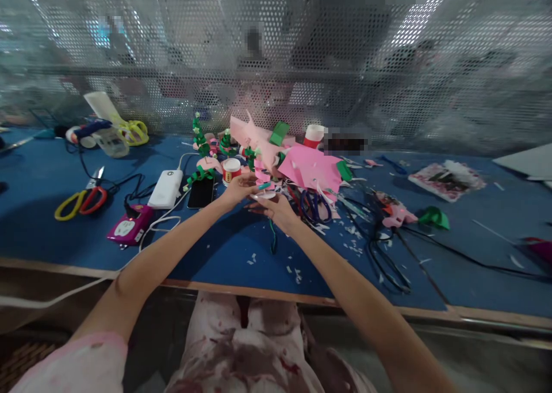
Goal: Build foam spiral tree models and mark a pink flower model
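My left hand (pixel 238 189) and my right hand (pixel 278 210) meet over the middle of the table. Between their fingertips is a small white piece (pixel 266 195) that looks like paper; its exact kind is too small to tell. The fingers of both hands are closed around its edges. Just behind it are a teal strip (pixel 264 185) and pink paper bits, and I cannot tell whether these are held too. A red and white tub (pixel 232 170) stands close behind my left hand. Dark-blue-handled scissors (pixel 314 207) lie to the right of my right hand.
Pink paper sheets (pixel 311 168) and green paper models (pixel 199 133) stand at the back. Red-and-yellow scissors (pixel 81 200), a purple box (pixel 130 225), a white power bank (pixel 166 188) and a phone (pixel 200 193) lie left. Black cables (pixel 383 261) and scraps spread right. A perforated metal screen (pixel 276 54) rises behind.
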### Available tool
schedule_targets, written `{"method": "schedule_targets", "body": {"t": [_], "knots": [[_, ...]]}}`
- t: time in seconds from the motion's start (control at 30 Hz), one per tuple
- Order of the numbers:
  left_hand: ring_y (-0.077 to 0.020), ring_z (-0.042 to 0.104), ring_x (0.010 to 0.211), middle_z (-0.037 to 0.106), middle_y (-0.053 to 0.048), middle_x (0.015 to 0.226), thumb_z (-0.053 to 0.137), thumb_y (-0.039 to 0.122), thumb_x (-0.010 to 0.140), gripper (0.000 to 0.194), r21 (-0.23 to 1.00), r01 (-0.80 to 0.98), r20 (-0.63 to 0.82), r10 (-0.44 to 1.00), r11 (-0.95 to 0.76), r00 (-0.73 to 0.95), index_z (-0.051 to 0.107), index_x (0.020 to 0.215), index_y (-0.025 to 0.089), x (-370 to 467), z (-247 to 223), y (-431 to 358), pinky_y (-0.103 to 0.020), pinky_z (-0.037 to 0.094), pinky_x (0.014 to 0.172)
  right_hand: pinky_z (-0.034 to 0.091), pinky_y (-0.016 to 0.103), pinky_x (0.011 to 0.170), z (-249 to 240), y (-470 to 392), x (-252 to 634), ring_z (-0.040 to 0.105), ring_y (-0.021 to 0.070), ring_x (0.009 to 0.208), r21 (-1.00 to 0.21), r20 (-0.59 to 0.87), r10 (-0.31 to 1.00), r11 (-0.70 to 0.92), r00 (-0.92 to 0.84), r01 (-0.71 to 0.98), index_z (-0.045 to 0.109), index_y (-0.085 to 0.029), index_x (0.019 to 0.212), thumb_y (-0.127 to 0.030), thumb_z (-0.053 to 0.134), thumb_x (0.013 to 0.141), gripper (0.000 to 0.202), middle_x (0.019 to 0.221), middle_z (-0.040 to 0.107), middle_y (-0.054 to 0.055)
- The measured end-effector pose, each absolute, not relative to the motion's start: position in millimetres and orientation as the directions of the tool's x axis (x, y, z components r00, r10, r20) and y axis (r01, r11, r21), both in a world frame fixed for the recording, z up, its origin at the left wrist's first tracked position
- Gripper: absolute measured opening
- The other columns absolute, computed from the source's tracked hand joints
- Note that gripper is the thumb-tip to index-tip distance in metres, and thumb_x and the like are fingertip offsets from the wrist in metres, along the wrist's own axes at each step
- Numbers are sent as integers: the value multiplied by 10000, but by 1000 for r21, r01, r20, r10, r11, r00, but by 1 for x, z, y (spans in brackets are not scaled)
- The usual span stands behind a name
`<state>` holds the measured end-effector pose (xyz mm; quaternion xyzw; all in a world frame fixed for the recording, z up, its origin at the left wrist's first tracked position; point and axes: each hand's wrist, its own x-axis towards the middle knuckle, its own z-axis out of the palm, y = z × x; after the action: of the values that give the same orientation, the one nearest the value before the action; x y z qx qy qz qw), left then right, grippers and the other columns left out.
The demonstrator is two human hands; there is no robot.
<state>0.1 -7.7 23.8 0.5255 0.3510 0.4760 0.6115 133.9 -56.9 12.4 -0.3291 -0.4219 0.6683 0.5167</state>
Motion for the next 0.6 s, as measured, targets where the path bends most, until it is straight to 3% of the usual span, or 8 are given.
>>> {"method": "schedule_targets", "body": {"t": [0.17, 0.33, 0.43, 0.6], "knots": [[-67, 599, 575, 686, -29, 777, 742, 94, 539, 372, 967, -249, 28, 950, 53, 310, 630, 893, 102, 1, 23, -5, -160, 440, 516, 564, 311, 664, 10, -54, 134, 673, 155, 618, -913, -19, 970, -115, -242, -392, 649, -172, 750, -357, 821, 495, 359, 699, 700, -2], [-105, 624, 588, 698, -67, 717, 824, 271, 461, 479, 963, -260, 48, 900, 74, 433, 663, 867, 77, -3, 29, -8, -178, 455, 529, 565, 314, 667, 10, -55, 133, 669, 147, 621, -913, -15, 970, -113, -244, -391, 645, -186, 742, -364, 825, 476, 367, 721, 703, -15], [-150, 657, 706, 713, -109, 821, 830, 385, 425, 571, 958, -277, 77, 860, 77, 505, 675, 884, 85, -5, 34, -11, -201, 478, 588, 562, 313, 691, 11, -55, 134, 670, 145, 650, -914, -13, 964, -121, -267, -388, 655, -196, 787, -342, 817, 502, 359, 768, 711, -10], [-167, 663, 718, 713, -128, 881, 832, 351, 419, 573, 971, -231, 53, 899, 55, 435, 675, 901, 83, -3, 35, -13, -206, 470, 566, 555, 315, 676, 10, -55, 134, 664, 150, 638, -912, -29, 969, -126, -245, -390, 653, -187, 763, -326, 816, 493, 344, 738, 702, -6]]}}
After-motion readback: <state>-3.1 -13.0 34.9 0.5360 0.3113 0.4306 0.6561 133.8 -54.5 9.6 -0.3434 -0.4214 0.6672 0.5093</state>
